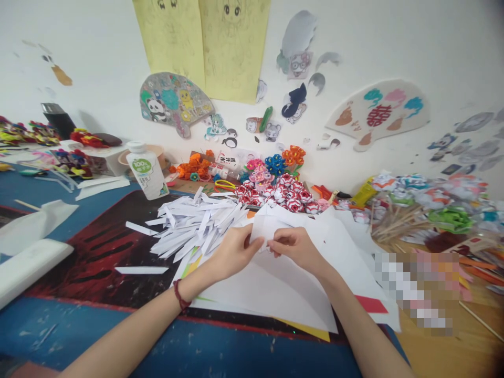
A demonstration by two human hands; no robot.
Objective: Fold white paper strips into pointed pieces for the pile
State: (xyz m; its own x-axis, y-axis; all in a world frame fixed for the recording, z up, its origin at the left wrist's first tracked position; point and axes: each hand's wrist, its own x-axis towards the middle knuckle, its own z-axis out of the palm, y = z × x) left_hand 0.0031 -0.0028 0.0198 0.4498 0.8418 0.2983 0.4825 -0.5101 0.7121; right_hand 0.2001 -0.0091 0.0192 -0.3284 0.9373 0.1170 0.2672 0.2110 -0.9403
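My left hand [239, 249] pinches a small piece of white paper [268, 227] between thumb and fingers. On the paper's right side, the thumb and fingertips of my right hand [292, 245] are closed at its lower edge. Both hands are above large white sheets [271, 289] stacked over some coloured sheets. Just left of the hands is a loose pile of folded white paper strips [197, 223], and one single strip [142, 270] lies apart on the dark red and black mat [102, 247]. A dark red bracelet is around my left wrist.
Red and white paper flowers [291, 194] stand behind the sheets. A white bottle [146, 170] is at the back left, a long white object [35, 268] at the left. Flowers on sticks [394, 212] lie at the right. Fans and drawings hang on the wall.
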